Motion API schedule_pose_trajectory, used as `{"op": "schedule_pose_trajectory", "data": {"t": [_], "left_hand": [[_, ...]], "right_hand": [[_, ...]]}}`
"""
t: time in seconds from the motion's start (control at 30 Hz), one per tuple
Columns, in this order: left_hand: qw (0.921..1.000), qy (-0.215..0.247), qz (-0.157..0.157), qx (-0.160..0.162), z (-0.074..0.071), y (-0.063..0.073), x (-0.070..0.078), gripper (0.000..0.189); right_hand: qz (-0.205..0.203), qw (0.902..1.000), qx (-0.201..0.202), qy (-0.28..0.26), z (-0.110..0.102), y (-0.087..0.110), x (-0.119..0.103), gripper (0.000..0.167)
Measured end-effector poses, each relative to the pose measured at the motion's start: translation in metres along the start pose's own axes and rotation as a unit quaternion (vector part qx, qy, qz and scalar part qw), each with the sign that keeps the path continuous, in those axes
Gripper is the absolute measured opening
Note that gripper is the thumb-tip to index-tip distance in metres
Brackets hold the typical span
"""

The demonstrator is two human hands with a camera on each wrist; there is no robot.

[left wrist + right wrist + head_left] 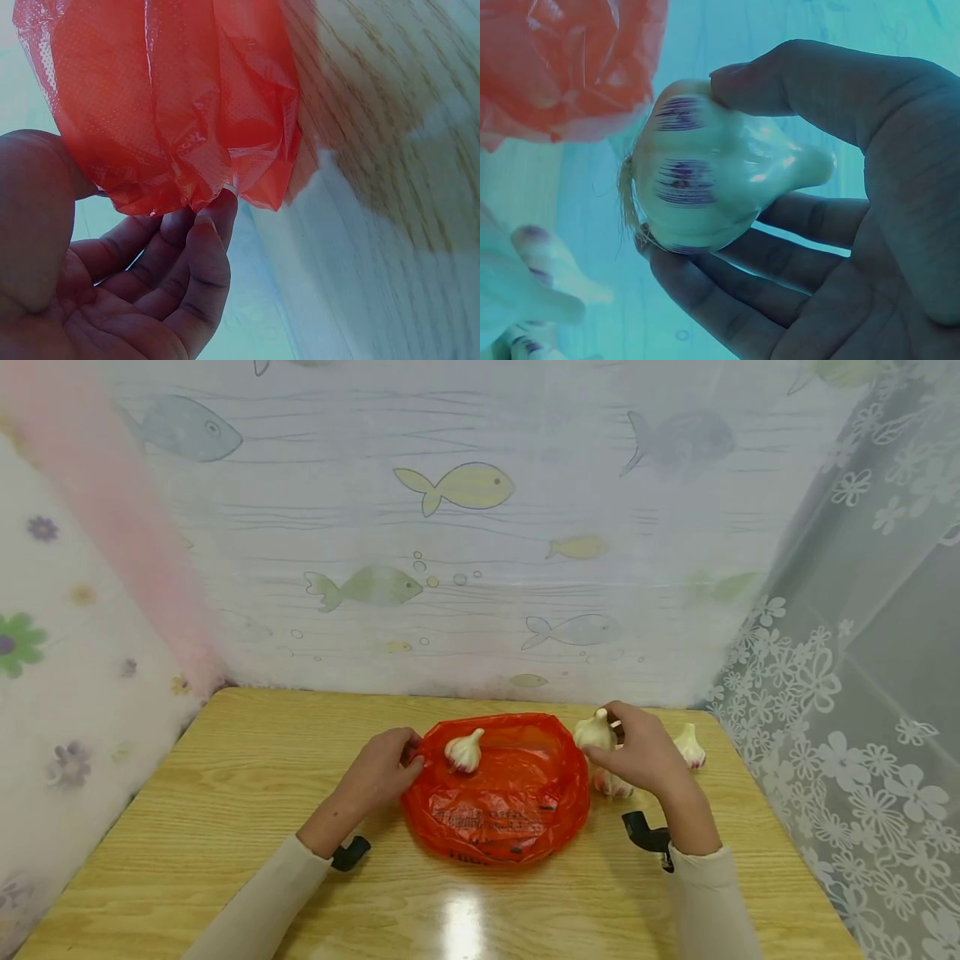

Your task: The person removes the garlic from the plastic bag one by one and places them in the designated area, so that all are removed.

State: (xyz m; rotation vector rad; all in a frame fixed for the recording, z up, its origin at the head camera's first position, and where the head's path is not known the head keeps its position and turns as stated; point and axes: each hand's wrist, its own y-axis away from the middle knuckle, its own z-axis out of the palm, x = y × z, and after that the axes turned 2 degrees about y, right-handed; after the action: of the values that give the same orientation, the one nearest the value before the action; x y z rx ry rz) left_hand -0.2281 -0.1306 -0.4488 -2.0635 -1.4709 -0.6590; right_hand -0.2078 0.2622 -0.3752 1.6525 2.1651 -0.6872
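Note:
A red plastic bag (495,818) sits on the table with its mouth spread wide, and one garlic bulb (463,753) lies inside at the left. My left hand (381,770) pinches the bag's left rim; the left wrist view shows the fingertips (214,214) against the crinkled red film. My right hand (647,750) holds another garlic bulb (697,169) just off the bag's right rim, thumb on one side and fingers on the other. That bulb is pale with purple streaks, a stubby stem and dry roots.
More garlic bulbs lie right of the bag: one (615,783) partly hidden beneath the right hand, another (690,747) beyond the wrist. The wooden table (247,777) meets a fish-print curtain (465,610) at its back edge. Black camera mounts (647,833) hang at both wrists.

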Motion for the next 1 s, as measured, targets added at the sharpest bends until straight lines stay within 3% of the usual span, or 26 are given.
{"op": "schedule_pose_trajectory", "data": {"t": [0.5,1.0], "left_hand": [[1.0,0.0,0.004,0.001,0.0,0.0,-0.001,0.017],[1.0,-0.006,-0.002,0.002,0.001,-0.001,-0.001,0.018]], "right_hand": [[0.029,0.9995,-0.004,0.005,-0.017,0.005,0.026,0.054],[0.069,0.9971,-0.015,0.029,-0.029,0.013,0.049,0.051]]}}
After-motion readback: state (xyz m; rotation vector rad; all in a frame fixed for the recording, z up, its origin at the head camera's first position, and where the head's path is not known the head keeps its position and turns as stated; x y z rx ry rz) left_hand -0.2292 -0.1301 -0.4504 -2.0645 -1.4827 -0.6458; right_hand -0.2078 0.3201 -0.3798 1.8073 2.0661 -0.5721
